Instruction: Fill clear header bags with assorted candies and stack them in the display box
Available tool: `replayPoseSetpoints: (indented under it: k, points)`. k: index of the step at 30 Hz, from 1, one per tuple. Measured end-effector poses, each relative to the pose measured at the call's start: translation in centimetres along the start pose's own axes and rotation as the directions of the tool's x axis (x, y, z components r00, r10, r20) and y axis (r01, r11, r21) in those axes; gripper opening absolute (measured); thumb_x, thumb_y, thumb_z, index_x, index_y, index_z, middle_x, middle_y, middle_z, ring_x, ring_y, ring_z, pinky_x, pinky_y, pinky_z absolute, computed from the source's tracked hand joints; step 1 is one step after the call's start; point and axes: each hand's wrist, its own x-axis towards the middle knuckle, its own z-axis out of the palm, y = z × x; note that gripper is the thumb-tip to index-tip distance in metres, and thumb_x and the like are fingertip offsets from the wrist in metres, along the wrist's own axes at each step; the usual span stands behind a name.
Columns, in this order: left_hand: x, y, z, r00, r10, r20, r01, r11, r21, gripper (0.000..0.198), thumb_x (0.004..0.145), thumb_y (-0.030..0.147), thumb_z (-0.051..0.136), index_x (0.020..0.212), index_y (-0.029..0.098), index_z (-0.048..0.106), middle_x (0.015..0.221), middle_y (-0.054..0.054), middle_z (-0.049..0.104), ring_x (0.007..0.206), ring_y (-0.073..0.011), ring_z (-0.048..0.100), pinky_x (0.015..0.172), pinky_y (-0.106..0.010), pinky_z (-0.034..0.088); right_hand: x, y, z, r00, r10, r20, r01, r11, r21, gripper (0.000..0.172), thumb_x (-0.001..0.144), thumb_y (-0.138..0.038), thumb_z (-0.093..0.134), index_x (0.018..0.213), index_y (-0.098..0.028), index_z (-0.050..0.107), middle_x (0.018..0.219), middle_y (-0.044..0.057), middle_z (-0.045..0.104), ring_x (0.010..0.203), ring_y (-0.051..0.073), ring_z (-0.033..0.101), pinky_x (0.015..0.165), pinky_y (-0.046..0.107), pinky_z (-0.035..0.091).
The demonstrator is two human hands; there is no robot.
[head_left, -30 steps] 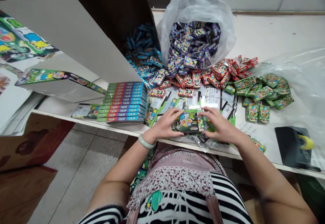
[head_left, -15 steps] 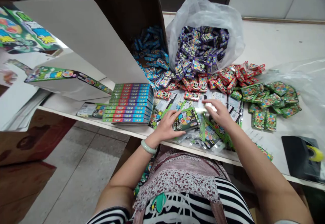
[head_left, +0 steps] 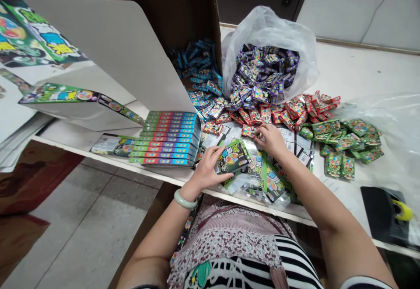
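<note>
My left hand [head_left: 208,169] grips a green printed card packet [head_left: 232,156] by its lower left side, thumb on top, tilting it over a loose layer of green cards and clear sleeves [head_left: 271,182]. My right hand [head_left: 271,141] reaches further up, its fingertips pinched at the right end of a red sachet [head_left: 249,130]. Whether those fingers hold a small item is hidden. Just above both hands lie heaps of red sachets [head_left: 295,109], and purple sachets [head_left: 259,77] fill a white plastic bag [head_left: 265,29].
A stack of long green-and-blue boxes [head_left: 166,138] stands left of my hands, beside a flat box [head_left: 113,145]. Blue sachets [head_left: 197,64] lie in a brown carton [head_left: 173,9]. Green sachets [head_left: 344,142] lie right, near a black tape dispenser [head_left: 383,214]. The table's front edge [head_left: 249,199] runs below my hands.
My right hand has moved up and left toward the red sachets. My left hand has shifted the green packet slightly left. The whole view has tilted a little.
</note>
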Motion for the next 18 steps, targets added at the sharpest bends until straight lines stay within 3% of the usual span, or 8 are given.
replayPoseSetpoints:
  k: [2,4,7,9,13,18]
  points:
    - [0.0,-0.1,-0.2,1.0,-0.014,-0.017,0.014,1.0,0.0,0.092,0.076,0.052,0.079,0.153,0.024,0.036,0.132,-0.014,0.048,0.126,-0.0334,0.053,0.109,-0.053,0.046,-1.6,0.4,-0.5,0.992,0.074,-0.099,-0.06,0.988,0.142,0.023,0.082,-0.031,0.068,0.102,-0.02,0.065,0.11,0.013,0.065,0.104,0.03,0.059,0.093,0.048,0.048]
    - [0.0,-0.2,-0.3,1.0,-0.029,-0.009,0.029,1.0,-0.004,0.092,0.076,0.053,0.078,0.153,0.026,0.036,0.133,-0.013,0.048,0.126,-0.033,0.053,0.11,-0.053,0.046,-3.7,0.7,-0.7,0.966,0.226,-0.127,-0.175,0.929,0.326,0.043,0.075,-0.037,0.074,0.112,-0.02,0.061,0.109,0.011,0.062,0.103,0.028,0.059,0.089,0.046,0.051]
    - [0.2,-0.2,-0.2,0.999,-0.032,0.016,0.032,0.999,-0.004,0.091,0.076,0.053,0.078,0.152,0.027,0.036,0.134,-0.013,0.048,0.126,-0.0334,0.053,0.11,-0.053,0.046,-6.6,1.0,-0.9,0.91,0.414,0.018,-0.354,0.752,0.556,0.061,0.067,-0.042,0.076,0.121,-0.022,0.056,0.112,0.007,0.06,0.095,0.024,0.062,0.08,0.04,0.054]
    - [0.4,-0.1,0.0,1.0,-0.012,0.026,0.012,1.0,-0.001,0.091,0.076,0.053,0.078,0.153,0.027,0.036,0.134,-0.013,0.047,0.127,-0.0337,0.052,0.11,-0.053,0.046,-7.7,1.1,-1.1,0.884,0.457,0.102,-0.411,0.653,0.636,0.059,0.064,-0.042,0.074,0.117,-0.024,0.057,0.11,0.004,0.061,0.089,0.021,0.062,0.077,0.038,0.053]
    - [0.9,0.4,0.3,0.998,0.018,0.055,-0.019,1.0,0.02,0.091,0.077,0.052,0.077,0.153,0.028,0.034,0.135,-0.013,0.046,0.128,-0.0338,0.052,0.111,-0.053,0.046,-8.2,1.0,-2.0,0.838,0.542,0.071,-0.42,0.556,0.717,0.045,0.059,-0.04,0.074,0.097,-0.024,0.055,0.094,0.001,0.061,0.082,0.019,0.061,0.077,0.037,0.051]
    - [0.9,0.6,0.7,0.996,0.051,0.071,-0.054,0.997,0.05,0.093,0.078,0.053,0.077,0.155,0.029,0.031,0.133,-0.012,0.047,0.125,-0.0341,0.053,0.108,-0.054,0.047,-8.3,0.7,-2.4,0.736,0.662,0.142,-0.479,0.361,0.8,0.046,0.057,-0.048,0.078,0.083,-0.025,0.047,0.077,-0.003,0.057,0.06,0.015,0.057,0.061,0.034,0.051]
